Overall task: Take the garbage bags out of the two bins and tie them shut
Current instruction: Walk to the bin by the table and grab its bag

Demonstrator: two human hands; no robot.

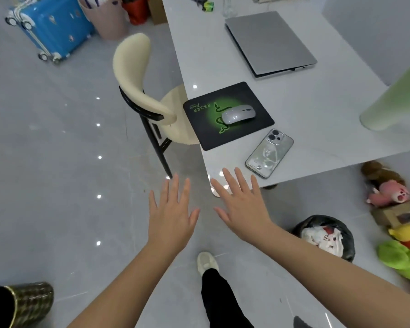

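Observation:
A bin lined with a black garbage bag [346,235] stands on the floor at the lower right, with white and red rubbish inside it. A second bin [31,301], dark with a gold checked pattern, sits at the bottom left corner, its opening dark; whether it holds a bag I cannot tell. My left hand [169,214] and my right hand [240,202] are stretched out flat over the floor, fingers spread, holding nothing. Both hands are well away from either bin.
A white table [317,114] carries a laptop [268,41], mouse pad with mouse [237,113] and a phone [269,153]. A cream chair [137,84] is tucked beside it. Plush toys [398,223] lie at the right, a blue suitcase [55,24] at the far left.

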